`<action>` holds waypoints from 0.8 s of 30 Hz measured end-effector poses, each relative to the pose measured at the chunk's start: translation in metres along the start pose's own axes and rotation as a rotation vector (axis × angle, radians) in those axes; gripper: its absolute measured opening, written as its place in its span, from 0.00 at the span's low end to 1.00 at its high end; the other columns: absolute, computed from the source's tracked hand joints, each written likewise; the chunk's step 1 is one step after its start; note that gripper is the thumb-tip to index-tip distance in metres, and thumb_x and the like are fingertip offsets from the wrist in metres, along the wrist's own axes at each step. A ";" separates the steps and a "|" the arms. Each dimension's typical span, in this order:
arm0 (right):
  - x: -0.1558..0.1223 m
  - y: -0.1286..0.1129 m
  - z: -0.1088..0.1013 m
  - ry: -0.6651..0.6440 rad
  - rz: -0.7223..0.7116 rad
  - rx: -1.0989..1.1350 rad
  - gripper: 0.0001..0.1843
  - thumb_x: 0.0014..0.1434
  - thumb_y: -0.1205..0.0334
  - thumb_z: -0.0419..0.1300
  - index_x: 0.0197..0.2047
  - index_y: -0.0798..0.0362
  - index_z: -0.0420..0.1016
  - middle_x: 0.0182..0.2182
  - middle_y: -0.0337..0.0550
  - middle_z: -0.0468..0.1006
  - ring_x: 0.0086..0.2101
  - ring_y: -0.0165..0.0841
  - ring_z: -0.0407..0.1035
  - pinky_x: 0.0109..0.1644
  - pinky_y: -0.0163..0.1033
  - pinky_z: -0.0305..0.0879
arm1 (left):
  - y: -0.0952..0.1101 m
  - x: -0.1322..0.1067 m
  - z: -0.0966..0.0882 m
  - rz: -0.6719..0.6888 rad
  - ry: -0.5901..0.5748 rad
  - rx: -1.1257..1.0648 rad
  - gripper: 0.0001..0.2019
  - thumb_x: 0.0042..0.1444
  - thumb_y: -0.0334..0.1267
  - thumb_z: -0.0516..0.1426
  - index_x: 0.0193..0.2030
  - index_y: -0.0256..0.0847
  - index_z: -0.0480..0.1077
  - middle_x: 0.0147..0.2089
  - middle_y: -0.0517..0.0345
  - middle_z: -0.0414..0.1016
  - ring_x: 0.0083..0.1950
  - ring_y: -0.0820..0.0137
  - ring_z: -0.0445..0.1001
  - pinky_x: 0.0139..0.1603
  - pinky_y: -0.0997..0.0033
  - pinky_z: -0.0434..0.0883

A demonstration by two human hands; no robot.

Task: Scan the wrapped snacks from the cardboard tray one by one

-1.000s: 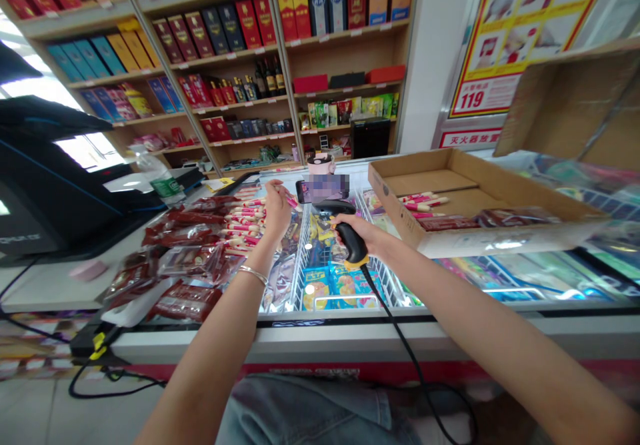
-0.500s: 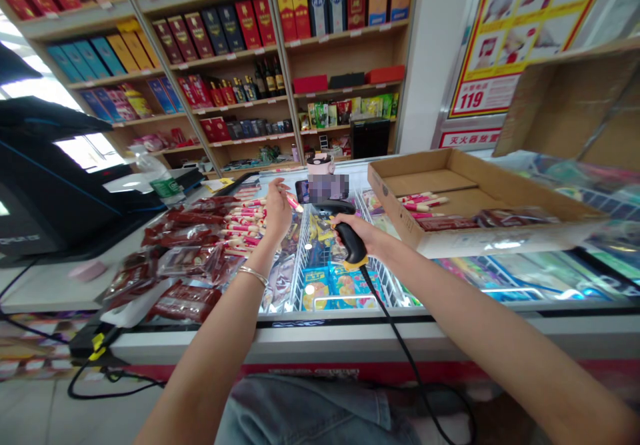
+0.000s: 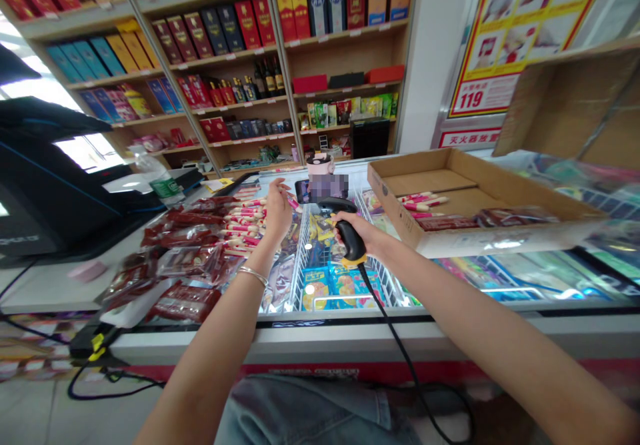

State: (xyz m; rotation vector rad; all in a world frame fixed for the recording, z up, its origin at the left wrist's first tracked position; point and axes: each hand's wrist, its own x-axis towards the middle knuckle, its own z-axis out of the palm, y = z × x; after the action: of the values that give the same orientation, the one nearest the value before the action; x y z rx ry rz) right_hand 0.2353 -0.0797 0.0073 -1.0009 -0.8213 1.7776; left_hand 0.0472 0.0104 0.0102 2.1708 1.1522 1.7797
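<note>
Now the right hand (image 3: 364,230) grips a corded black barcode scanner (image 3: 350,241) over the freezer (image 3: 320,320), while the left hand (image 3: 278,212) rises beside a pink-tipped sausage stick (image 3: 293,202), its fingers parted, any hold unclear, past the sausages (image 3: 245,222) at the counter (image 3: 55,292) edge.

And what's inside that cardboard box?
The cardboard box holds pink-wrapped sausages and red packets. Its front wall hides the bottom, so anything lying there can't be seen.
</note>
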 end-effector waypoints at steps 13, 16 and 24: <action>-0.004 0.000 0.004 -0.001 0.023 -0.037 0.09 0.57 0.67 0.51 0.26 0.57 0.61 0.15 0.39 0.65 0.16 0.24 0.60 0.20 0.29 0.61 | 0.008 -0.003 -0.003 0.072 -0.018 0.051 0.14 0.59 0.30 0.45 0.50 0.41 0.62 0.40 0.52 0.65 0.39 0.71 0.67 0.46 0.68 0.65; -0.007 -0.001 0.005 0.016 0.016 -0.064 0.10 0.58 0.67 0.51 0.25 0.58 0.61 0.16 0.39 0.65 0.16 0.24 0.60 0.19 0.28 0.60 | 0.008 -0.003 -0.003 0.068 -0.032 0.067 0.14 0.59 0.31 0.45 0.50 0.41 0.62 0.41 0.52 0.65 0.39 0.70 0.66 0.46 0.67 0.65; -0.009 -0.001 0.008 0.017 0.045 -0.074 0.10 0.59 0.67 0.50 0.26 0.57 0.61 0.16 0.38 0.65 0.16 0.24 0.60 0.19 0.28 0.60 | 0.007 -0.003 -0.003 0.080 -0.033 0.064 0.14 0.59 0.30 0.45 0.50 0.42 0.62 0.41 0.52 0.66 0.40 0.70 0.67 0.46 0.68 0.65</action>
State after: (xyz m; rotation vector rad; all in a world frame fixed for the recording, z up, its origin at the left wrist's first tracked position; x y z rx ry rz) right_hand 0.2315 -0.0883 0.0144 -1.0888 -0.8655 1.7857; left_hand 0.0480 0.0024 0.0121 2.3045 1.1459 1.7543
